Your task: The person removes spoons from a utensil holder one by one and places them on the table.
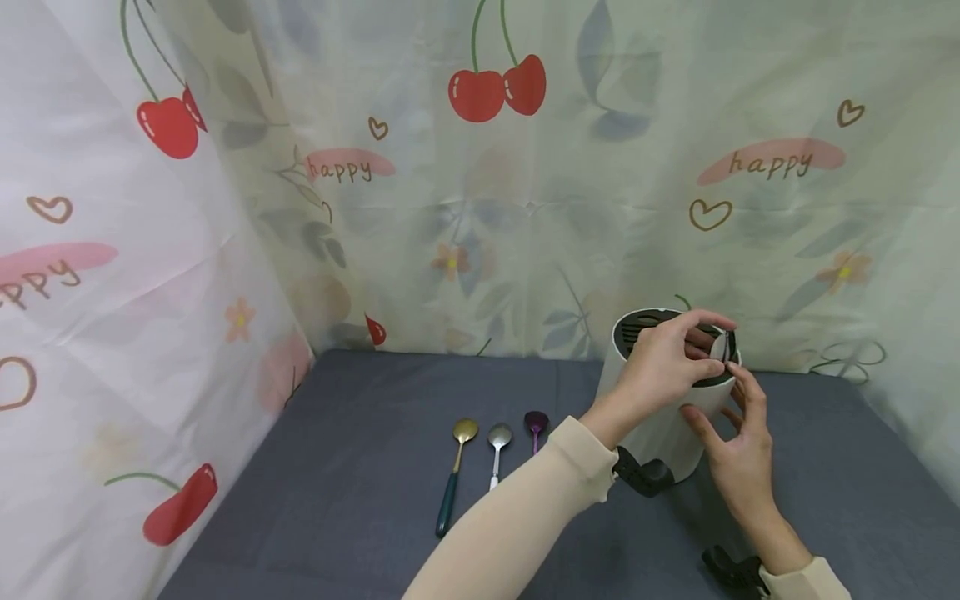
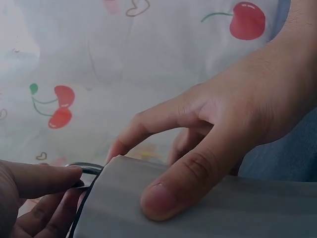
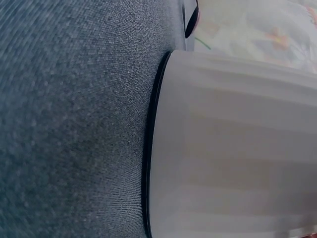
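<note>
A white round knife block point(image 1: 660, 425) with a black slotted top point(image 1: 647, 321) stands upright on the grey-blue cloth. Over its top, my left hand point(image 1: 667, 354) pinches a thin grey-and-black piece point(image 1: 724, 344) at the rim; its kind is unclear. In the left wrist view this piece point(image 2: 88, 168) shows a curved dark edge between the left thumb and fingers. My right hand point(image 1: 742, 458) holds the block's right side, thumb on the wall and index fingertip at the rim. The right wrist view shows only the block's lower wall point(image 3: 233, 144), no hand.
Left of the block lie a gold spoon point(image 1: 447, 492) with a dark green handle, a silver spoon point(image 1: 498, 437) with a white handle and a purple spoon point(image 1: 536, 422). My left sleeve point(image 1: 517, 517) partly covers the latter two. A printed curtain point(image 1: 525, 250) hangs behind.
</note>
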`<move>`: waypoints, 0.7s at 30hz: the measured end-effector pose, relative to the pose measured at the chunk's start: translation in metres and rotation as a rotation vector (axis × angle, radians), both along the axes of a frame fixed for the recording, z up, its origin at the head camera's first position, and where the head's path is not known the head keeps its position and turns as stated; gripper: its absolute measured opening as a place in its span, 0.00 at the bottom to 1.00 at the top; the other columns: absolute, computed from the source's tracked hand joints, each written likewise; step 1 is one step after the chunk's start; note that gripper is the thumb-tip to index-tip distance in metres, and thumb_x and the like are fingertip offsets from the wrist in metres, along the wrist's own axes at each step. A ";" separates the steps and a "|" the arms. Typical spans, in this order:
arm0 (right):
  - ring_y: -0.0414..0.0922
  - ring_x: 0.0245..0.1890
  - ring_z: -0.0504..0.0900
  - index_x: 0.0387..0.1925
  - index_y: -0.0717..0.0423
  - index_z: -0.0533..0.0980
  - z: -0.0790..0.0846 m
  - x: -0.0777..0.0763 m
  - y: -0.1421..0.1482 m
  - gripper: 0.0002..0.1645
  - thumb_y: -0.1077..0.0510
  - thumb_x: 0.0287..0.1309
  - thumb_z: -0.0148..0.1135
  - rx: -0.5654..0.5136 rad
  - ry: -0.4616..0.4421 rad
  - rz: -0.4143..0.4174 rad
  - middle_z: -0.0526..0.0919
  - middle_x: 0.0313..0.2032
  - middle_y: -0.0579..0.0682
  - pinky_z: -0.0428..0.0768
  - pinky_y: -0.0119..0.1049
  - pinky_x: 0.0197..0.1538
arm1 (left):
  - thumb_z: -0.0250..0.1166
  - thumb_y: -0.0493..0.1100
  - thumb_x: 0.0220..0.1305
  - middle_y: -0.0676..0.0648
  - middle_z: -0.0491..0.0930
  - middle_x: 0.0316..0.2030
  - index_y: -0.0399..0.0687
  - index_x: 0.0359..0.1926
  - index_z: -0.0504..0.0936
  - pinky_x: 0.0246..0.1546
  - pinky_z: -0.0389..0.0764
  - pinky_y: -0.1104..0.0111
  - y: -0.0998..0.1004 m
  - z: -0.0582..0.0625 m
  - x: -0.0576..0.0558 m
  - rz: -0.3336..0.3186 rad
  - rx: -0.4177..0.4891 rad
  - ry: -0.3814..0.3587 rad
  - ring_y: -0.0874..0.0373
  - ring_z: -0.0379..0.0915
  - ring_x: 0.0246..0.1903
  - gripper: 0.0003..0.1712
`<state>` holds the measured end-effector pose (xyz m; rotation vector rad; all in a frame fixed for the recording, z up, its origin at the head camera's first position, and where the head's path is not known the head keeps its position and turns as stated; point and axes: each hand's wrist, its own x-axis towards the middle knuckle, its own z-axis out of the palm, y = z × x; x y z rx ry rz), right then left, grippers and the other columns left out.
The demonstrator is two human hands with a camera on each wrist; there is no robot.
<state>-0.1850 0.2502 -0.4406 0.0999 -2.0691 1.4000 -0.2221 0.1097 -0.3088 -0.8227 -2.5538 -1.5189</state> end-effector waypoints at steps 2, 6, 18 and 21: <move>0.39 0.72 0.64 0.80 0.41 0.58 0.000 0.000 0.000 0.52 0.68 0.62 0.72 0.000 -0.005 0.001 0.61 0.77 0.44 0.65 0.32 0.69 | 0.73 0.39 0.68 0.60 0.83 0.44 0.67 0.61 0.83 0.34 0.78 0.83 -0.002 0.000 0.000 0.013 0.008 0.013 0.76 0.78 0.37 0.25; 0.41 0.72 0.64 0.80 0.41 0.58 0.001 0.001 0.000 0.52 0.68 0.62 0.72 0.004 -0.011 0.001 0.60 0.77 0.45 0.65 0.32 0.70 | 0.72 0.37 0.69 0.59 0.83 0.43 0.63 0.61 0.84 0.34 0.78 0.84 -0.006 0.000 -0.002 0.009 0.050 0.029 0.77 0.78 0.37 0.24; 0.39 0.72 0.63 0.81 0.41 0.57 0.000 0.000 0.000 0.53 0.68 0.61 0.72 0.012 -0.003 0.005 0.60 0.78 0.43 0.64 0.32 0.71 | 0.70 0.32 0.68 0.54 0.82 0.41 0.50 0.59 0.87 0.36 0.83 0.78 -0.025 -0.005 -0.013 -0.102 0.288 -0.044 0.75 0.78 0.35 0.20; 0.39 0.72 0.64 0.81 0.41 0.57 0.001 0.000 0.000 0.53 0.68 0.62 0.72 0.015 0.003 0.005 0.60 0.78 0.43 0.64 0.31 0.71 | 0.69 0.30 0.68 0.48 0.84 0.41 0.46 0.59 0.87 0.37 0.85 0.75 -0.032 -0.007 -0.016 -0.134 0.386 -0.060 0.72 0.79 0.34 0.20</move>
